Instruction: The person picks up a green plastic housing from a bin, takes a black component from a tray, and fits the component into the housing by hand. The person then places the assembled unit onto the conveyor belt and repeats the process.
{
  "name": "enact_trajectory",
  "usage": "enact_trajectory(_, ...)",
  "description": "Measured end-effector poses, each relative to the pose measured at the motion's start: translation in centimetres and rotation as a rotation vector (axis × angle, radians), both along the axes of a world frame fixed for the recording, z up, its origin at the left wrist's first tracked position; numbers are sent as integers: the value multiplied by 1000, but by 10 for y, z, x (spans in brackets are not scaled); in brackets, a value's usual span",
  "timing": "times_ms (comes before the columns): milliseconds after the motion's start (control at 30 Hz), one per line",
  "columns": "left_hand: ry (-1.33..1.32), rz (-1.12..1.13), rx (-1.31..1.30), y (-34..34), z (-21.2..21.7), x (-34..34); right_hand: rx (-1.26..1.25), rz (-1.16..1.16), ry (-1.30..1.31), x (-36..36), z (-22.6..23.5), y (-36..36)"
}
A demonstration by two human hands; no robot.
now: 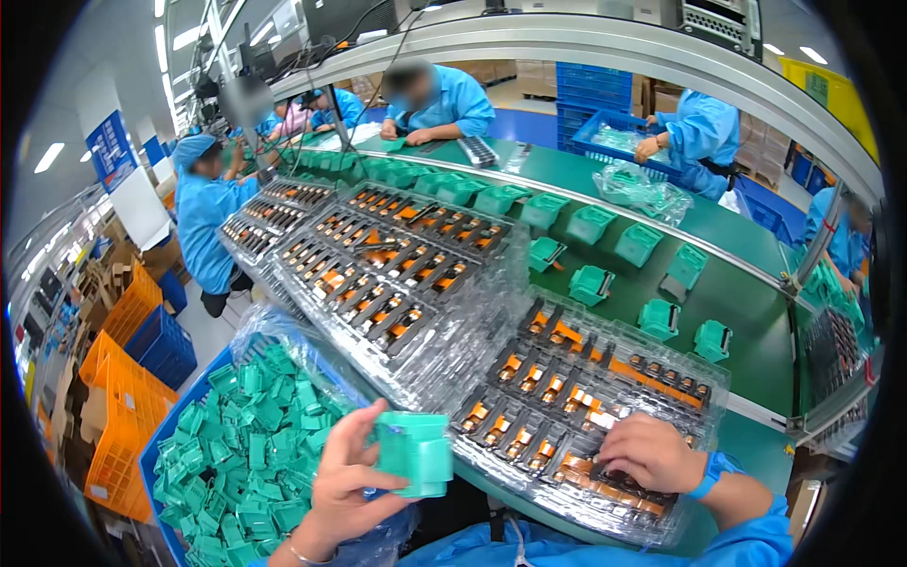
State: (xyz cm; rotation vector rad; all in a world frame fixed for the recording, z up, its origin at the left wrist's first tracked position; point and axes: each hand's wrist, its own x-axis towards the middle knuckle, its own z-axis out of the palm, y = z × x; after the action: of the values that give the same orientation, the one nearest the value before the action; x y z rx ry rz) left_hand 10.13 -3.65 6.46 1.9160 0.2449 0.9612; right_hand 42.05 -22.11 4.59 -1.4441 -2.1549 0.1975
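Note:
My left hand [342,482] grips a green plastic housing [422,455] between thumb and fingers, raised at the table's near edge. It is box-shaped, with a stepped side. Over the near clear plastic tray [710,375], my right hand [652,455] bends down with its fingers pinched together among the small parts. Black, copper and orange parts [529,383] sit there in rows. Whatever lies between the right fingertips is hidden. Just left of my left hand, a blue bin [151,465] is heaped with loose green housings [250,449].
A taller stack of filled clear trays [444,326] stands left of the near one. Beyond runs a green conveyor [756,321] carrying rows of green housings [638,244]. Orange crates [118,416] stand at far left. Co-workers in blue [453,99] work across and along the line.

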Motion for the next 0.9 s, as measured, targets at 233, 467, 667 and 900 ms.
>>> enact_trajectory(233, 155, -12, 412, -10, -9, 80, -227, -261, 1114, -24, 39, 21)
enact_trajectory(467, -41, -165, -206, -17, -34, 115, -104, -81, 1407, -13, 29, 45)
enact_trajectory(667, 74, -131, 371, -10, -28, 129, -328, -67, 1677, -2, 24, 44)
enact_trajectory(900, 182, -415, 284, 6, -14, 146, -724, 77, 1539, 21, -1, 50)
